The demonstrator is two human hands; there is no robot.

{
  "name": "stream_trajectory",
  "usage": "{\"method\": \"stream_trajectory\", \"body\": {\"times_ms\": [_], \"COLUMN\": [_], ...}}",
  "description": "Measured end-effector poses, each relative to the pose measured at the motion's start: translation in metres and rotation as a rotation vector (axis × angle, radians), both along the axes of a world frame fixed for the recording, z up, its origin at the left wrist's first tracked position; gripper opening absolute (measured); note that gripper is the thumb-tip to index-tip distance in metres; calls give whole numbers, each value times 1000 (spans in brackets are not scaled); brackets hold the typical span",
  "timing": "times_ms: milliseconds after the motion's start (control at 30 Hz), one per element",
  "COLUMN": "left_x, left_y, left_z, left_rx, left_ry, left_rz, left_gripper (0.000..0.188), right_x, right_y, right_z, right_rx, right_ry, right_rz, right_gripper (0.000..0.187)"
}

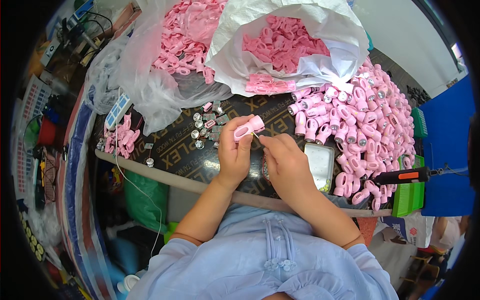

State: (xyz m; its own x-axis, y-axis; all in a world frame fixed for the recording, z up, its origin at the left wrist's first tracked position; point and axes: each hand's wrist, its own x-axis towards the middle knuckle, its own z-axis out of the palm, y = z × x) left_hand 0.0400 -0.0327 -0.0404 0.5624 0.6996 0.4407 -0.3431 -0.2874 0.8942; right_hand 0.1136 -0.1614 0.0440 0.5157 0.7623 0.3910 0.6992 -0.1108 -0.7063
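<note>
My left hand (233, 157) is closed around a pink plastic flashlight body (243, 131), which has an oval opening in its handle and its round head tipped up to the right. Close beside it, my right hand (289, 165) is pinched, with a thin, light-coloured tip (255, 134) reaching from the fingers to the flashlight's side. What the tip belongs to is hidden by the fingers. Left of my hands lie several shiny reflectors (195, 134) with small circuit boards (215, 128). Just right of my right hand sits a shallow metal tin (320, 159) with small yellowish bits at its near end.
A large heap of pink flashlights (370, 125) covers the right side. Behind stand a white sack (227, 50) and a clear bag (160, 92) of pink parts. A black-and-orange power screwdriver (402, 176) lies by a green basket (411, 192). A white cable (134, 172) hangs at left.
</note>
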Motion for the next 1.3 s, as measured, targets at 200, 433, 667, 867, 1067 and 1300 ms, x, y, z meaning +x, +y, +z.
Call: {"method": "stream_trajectory", "body": {"times_ms": [200, 433, 667, 867, 1067, 1300], "left_x": [-2, -1, 2, -2, -3, -5], "left_y": [-2, 3, 1, 18, 13, 11], "left_z": [5, 8, 7, 11, 22, 19], "left_rx": [-160, 18, -317, -344, -122, -74], "left_ry": [-33, 9, -131, -194, -28, 13], "left_rz": [-126, -78, -208, -208, -117, -56], "left_gripper": [31, 31, 27, 26, 26, 25], "right_x": [-4, 11, 6, 7, 8, 6], "right_y": [-1, -2, 3, -4, 0, -3], "right_z": [-3, -9, -13, -10, -4, -2], "right_rx": [-21, 81, 126, 122, 133, -14], "right_ry": [-38, -29, -50, -61, -48, -108], "right_rz": [-26, 65, 30, 7, 1, 30], "right_gripper": [24, 24, 25, 25, 22, 28]}}
